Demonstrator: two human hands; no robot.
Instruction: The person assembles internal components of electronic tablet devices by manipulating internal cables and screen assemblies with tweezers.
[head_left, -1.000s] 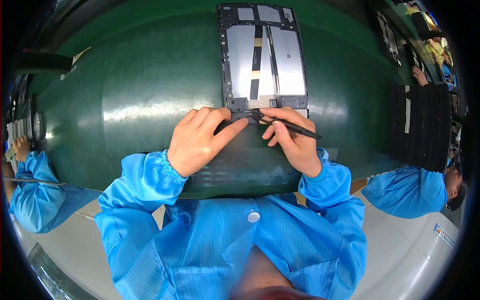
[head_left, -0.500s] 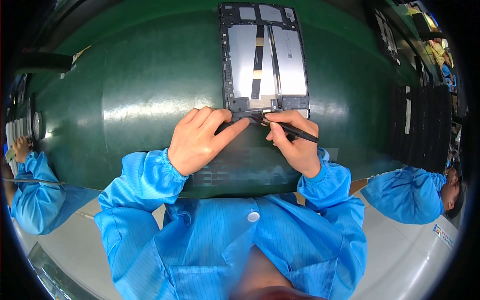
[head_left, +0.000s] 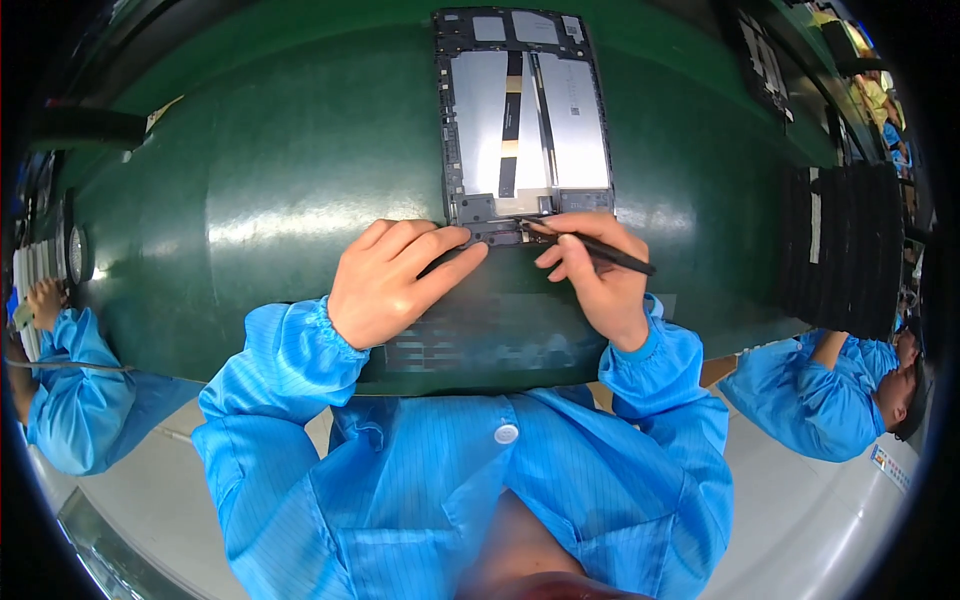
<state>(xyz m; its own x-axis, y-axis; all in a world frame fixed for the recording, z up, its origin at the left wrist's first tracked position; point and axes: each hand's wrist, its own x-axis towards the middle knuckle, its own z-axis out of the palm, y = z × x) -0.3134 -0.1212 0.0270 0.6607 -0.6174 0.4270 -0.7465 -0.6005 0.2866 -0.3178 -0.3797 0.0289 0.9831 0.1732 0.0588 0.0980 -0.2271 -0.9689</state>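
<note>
An opened tablet (head_left: 472, 120) lies on the green bench, its silver panel, black frame and dark ribbon cable facing up. My left hand (head_left: 392, 282) rests at its near left corner, thumb and fingers stretched and apart, their tips touching the frame. Pinched in my right hand (head_left: 608, 285) is a pair of black tweezers (head_left: 622, 258), slanting from upper left to lower right. Its tips are over the tablet's near edge, beside a dark strip-shaped part (head_left: 497, 234). Fingers partly hide the near right corner, and what the tips touch is too small to tell.
A stack of black trays or panels (head_left: 845, 250) stands at the right, with another tablet part (head_left: 765, 60) beyond it. Blue-sleeved people sit at both sides; one hand (head_left: 45, 303) is at a pale stack on the left. A round object (head_left: 76, 252) stands nearby.
My right hand and the tweezers have shifted slightly right and up, uncovering more of the tablet's near edge. My left thumb has drawn back a little left. The tablet has moved slightly left.
</note>
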